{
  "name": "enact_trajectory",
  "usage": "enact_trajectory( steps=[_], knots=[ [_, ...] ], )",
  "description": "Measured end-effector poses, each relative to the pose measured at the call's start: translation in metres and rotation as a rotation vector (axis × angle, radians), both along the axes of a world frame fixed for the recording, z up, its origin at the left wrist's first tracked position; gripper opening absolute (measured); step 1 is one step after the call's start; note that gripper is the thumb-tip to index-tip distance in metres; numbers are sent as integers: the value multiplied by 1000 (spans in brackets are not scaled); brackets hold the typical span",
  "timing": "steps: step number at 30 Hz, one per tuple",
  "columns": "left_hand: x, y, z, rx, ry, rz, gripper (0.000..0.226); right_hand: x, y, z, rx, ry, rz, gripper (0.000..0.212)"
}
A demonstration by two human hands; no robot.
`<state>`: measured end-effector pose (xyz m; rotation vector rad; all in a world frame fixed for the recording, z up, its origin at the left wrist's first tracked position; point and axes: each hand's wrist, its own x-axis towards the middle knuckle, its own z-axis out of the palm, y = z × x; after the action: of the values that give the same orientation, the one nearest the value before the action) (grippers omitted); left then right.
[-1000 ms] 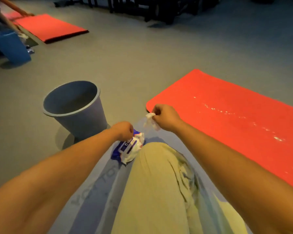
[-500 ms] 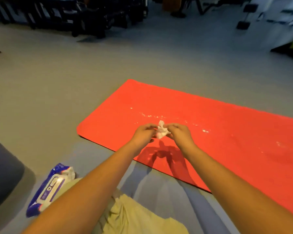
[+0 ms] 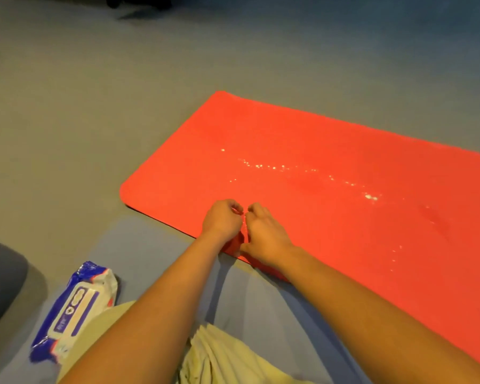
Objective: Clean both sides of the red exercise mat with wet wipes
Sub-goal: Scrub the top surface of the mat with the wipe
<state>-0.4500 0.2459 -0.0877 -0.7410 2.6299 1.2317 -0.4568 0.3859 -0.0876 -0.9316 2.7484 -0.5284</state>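
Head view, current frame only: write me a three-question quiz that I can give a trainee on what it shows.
1. True or false: the wet wipe pack lies on the red mat.
2. Where do the pale specks sit? A: on the mat's upper face. B: on the grey floor. C: on the pack.
3. Fill in the blank: the left hand and right hand meet, fingers curled, over the mat's ____ edge (near or far).

Key
1. False: the pack lies off the mat, beside the person's leg.
2. A.
3. Near.
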Motion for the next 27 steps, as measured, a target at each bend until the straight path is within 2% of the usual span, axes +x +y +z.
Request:
enact_trajectory(
  steps=[4, 6, 8, 12, 15, 18, 27],
  knots=[
    [-2, -8, -7, -66, 28, 119, 26, 2, 2, 2, 84, 22, 45, 73],
    [3, -7, -3, -169, 4, 143, 32, 7, 6, 3, 122, 13, 65, 88],
    [8, -8, 1, -256, -34, 216, 39, 12, 10, 4, 143, 39, 82, 91],
    [18, -16, 0, -275, -104, 409, 56, 31, 5, 12, 235, 179, 135, 61],
    [24, -26, -3, -265, -127, 499, 73, 43, 5, 18, 357, 278, 68, 57],
    [29, -35, -3, -217, -170, 513, 90, 44, 13, 18, 384, 332, 176, 48],
    [47, -37, 0, -295, -139, 386, 74, 45, 20, 43, 456, 298, 188, 29]
  ],
)
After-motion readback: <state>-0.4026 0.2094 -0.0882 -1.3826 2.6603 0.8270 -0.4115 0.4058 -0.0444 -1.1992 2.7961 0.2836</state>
